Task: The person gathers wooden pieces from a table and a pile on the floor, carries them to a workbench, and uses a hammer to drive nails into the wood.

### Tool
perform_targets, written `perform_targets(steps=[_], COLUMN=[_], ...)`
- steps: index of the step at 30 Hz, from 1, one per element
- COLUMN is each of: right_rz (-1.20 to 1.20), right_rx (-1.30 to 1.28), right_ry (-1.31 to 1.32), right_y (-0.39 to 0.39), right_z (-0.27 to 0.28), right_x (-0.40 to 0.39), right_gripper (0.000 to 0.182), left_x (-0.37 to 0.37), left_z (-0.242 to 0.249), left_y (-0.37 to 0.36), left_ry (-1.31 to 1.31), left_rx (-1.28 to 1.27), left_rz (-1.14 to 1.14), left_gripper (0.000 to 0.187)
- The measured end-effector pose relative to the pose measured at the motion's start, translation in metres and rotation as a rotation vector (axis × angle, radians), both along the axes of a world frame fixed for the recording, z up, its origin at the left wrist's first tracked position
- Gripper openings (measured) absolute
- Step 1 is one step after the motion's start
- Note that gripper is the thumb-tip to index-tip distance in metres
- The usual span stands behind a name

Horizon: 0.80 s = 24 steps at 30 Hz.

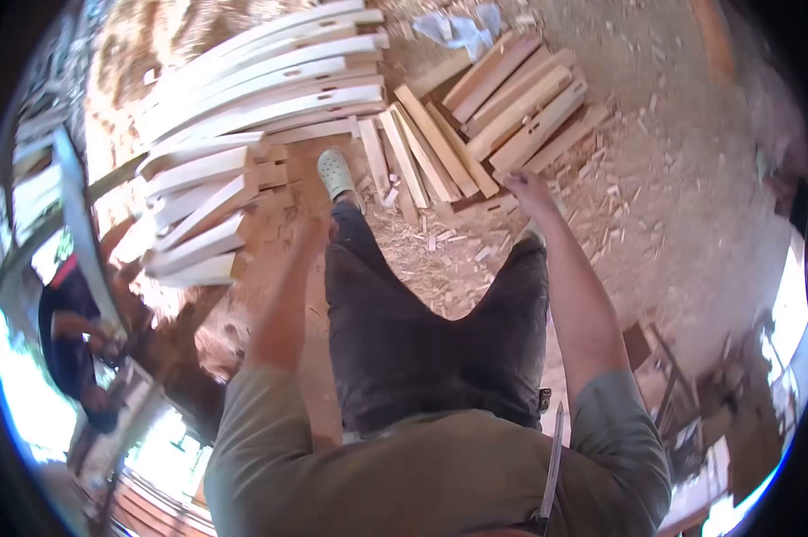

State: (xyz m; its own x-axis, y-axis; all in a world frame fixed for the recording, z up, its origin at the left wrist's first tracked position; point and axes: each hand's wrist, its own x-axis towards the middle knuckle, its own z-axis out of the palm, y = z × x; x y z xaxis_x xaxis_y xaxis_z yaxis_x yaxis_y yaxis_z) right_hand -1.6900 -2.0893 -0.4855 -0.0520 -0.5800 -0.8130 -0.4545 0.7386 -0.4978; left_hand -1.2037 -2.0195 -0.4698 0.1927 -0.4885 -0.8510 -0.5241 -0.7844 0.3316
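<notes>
My left hand (312, 231) hangs beside my left thigh, smeared by motion, so its fingers do not show clearly. To its left lies a stack of pale shaped wooden pieces (202, 174) with cut ends. My right hand (526, 190) is in front of my right knee, its fingers curled in and no object showing in them. In this view its fingertips overlap the near end of a wooden block (538, 130) in a pile. Several narrow planks (444, 148) lean together just left of that pile.
Long curved boards (269, 85) with slots lie in a row ahead. Wood chips (435, 237) litter the dirt floor around my feet. A clear plastic bag (462, 31) lies beyond the blocks. Another person (77, 336) sits at the far left. Timber frames stand at the right.
</notes>
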Motion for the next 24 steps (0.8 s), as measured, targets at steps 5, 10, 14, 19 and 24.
perform_targets(steps=[5, 10, 14, 19, 24], right_rz=[-0.078, -0.004, 0.211, 0.333, 0.435], right_rx=[0.098, 0.111, -0.04, -0.005, 0.186], right_ry=[0.072, 0.096, 0.233, 0.33, 0.368], right_y=[0.012, 0.015, -0.021, -0.062, -0.06], right_z=[-0.07, -0.175, -0.216, -0.231, -0.232], right_x=[0.052, 0.099, 0.118, 0.137, 0.153], right_gripper=[0.069, 0.084, 0.099, 0.111, 0.124], left_x=[-0.024, -0.047, -0.033, -0.046, -0.066], left_z=[-0.123, -0.194, -0.267, -0.286, -0.303], left_y=[-0.078, -0.09, -0.069, -0.066, -0.05], left_ry=[-0.192, 0.133, 0.034, -0.085, 0.11], left_rx=[0.0, 0.131, 0.131, 0.139, 0.167], left_rz=[-0.225, 0.106, 0.223, 0.205, 0.384], left_gripper=[0.041, 0.03, 0.034, 0.057, 0.058])
